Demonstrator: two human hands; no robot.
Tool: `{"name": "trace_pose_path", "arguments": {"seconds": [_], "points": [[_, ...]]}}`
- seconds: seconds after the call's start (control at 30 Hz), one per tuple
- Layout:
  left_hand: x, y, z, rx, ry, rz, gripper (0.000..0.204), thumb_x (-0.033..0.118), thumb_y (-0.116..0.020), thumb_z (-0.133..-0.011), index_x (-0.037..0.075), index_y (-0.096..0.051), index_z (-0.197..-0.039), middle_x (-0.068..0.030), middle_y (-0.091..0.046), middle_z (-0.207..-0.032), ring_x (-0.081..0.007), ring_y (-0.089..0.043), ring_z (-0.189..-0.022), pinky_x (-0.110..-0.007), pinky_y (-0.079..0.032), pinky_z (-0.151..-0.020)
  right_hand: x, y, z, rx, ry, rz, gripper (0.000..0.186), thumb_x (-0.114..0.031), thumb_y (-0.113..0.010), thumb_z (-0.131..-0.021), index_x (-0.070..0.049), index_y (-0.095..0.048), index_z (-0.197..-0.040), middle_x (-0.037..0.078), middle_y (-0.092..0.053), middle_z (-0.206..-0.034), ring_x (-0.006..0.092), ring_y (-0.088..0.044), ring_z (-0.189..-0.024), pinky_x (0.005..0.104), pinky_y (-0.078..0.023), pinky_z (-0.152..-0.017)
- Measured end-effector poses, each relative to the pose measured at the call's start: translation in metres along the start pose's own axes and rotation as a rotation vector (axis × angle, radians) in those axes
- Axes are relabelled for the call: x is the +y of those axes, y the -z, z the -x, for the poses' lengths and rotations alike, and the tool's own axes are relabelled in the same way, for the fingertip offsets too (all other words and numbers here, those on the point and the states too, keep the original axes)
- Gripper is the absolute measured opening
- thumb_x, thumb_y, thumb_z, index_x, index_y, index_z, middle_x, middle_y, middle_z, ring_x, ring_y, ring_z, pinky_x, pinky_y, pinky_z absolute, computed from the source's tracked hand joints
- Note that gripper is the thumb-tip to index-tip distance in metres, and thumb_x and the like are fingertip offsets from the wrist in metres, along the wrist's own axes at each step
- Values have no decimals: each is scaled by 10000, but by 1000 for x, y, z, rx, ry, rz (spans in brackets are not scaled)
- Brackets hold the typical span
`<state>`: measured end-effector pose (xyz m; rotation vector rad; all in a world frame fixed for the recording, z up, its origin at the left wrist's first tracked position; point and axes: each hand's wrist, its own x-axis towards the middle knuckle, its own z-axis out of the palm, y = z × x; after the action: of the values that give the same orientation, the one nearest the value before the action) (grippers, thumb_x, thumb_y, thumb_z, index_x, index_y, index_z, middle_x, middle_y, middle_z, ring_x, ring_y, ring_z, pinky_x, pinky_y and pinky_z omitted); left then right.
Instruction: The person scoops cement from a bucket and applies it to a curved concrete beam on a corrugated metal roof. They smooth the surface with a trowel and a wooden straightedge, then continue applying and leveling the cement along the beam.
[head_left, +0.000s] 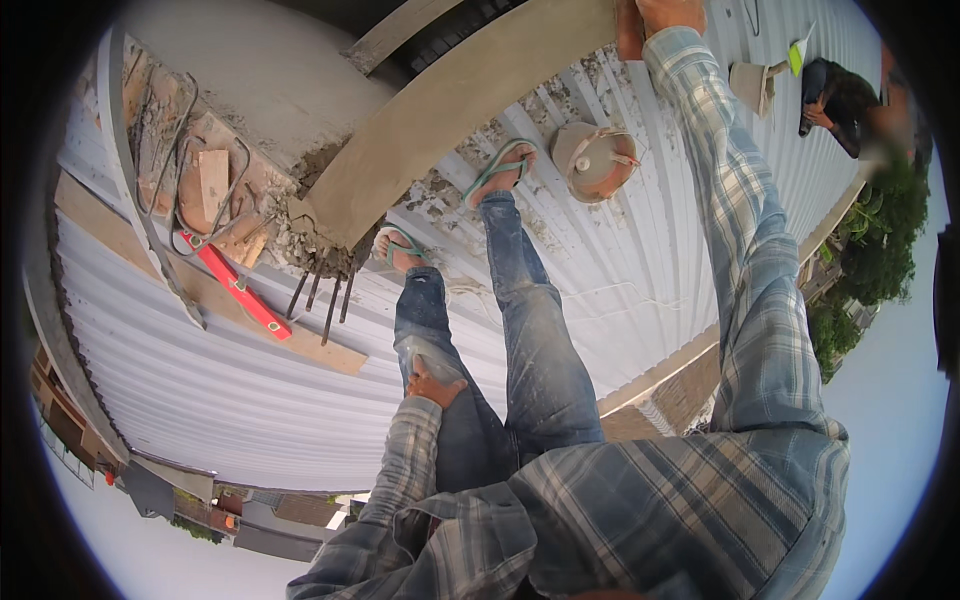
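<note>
My right hand point(672, 14) is stretched far forward to the top edge of the view, closed on a reddish-brown flat piece point(629, 32). That piece lies against the end of a long band of smooth grey wet mortar point(440, 110); the upper part of hand and piece is cut off. My left hand point(435, 387) rests on my left knee with its fingers apart, holding nothing. Between my right foot and right arm stands a round bucket point(570, 160) with mortar smears and a tool-like handle inside.
Ribbed metal roofing point(590, 270) lies underfoot, spotted with mortar crumbs. At left are a red spirit level point(238, 287), a long plank point(330, 352), bent steel rods point(180, 150) and rebar ends point(330, 305). Another person point(845, 105) crouches at far right near a second bucket point(750, 85).
</note>
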<state>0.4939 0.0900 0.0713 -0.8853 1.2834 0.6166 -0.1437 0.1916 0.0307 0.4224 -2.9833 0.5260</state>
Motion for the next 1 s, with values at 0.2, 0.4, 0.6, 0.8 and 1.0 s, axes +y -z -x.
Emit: {"name": "trace_pose_path", "arguments": {"seconds": [0.2,0.4,0.6,0.8,1.0], "points": [[30,3,-43,-78,195,-142,1340,594,-792,-737,131,126,-1597,-259,-287,-1524,-406,-359,-1426,-477,-353,-1157,-91,0,169,-299,234,-131,587,-340,-681,-866,-97,-542,-1382,155,-623,-1280,365,-612,-1153,457,-495,-985],[20,-4,-52,66,103,-99,1301,610,-765,-759,163,120,-1601,-244,-291,-1522,-388,-322,-1443,-513,-352,-1140,-66,0,88,-284,0,113,554,-315,-688,-870,-105,-553,-1364,176,-611,-1305,385,-586,-1197,454,-485,-1001],[16,0,-52,25,116,-128,1251,611,-738,-781,166,88,-1609,-260,-216,-1570,-401,-297,-1443,-524,-343,-1129,-94,-6,149,-223,136,-78,565,-317,-686,-849,-157,-553,-1375,120,-616,-1295,358,-599,-1182,475,-504,-976],[12,19,-40,123,39,-45,1233,543,-759,-778,123,55,-1603,-312,-242,-1526,-436,-313,-1426,-503,-342,-1148,-96,-19,137,-209,151,11,553,-344,-683,-855,-102,-574,-1340,160,-637,-1275,362,-612,-1170,475,-506,-959],[20,25,-37,76,42,-63,1218,567,-735,-801,139,69,-1610,-270,-269,-1524,-402,-329,-1418,-501,-358,-1132,-46,-1,52,-68,100,-16,557,-305,-675,-878,-40,-549,-1352,224,-621,-1278,404,-587,-1181,459,-475,-1013]]}}
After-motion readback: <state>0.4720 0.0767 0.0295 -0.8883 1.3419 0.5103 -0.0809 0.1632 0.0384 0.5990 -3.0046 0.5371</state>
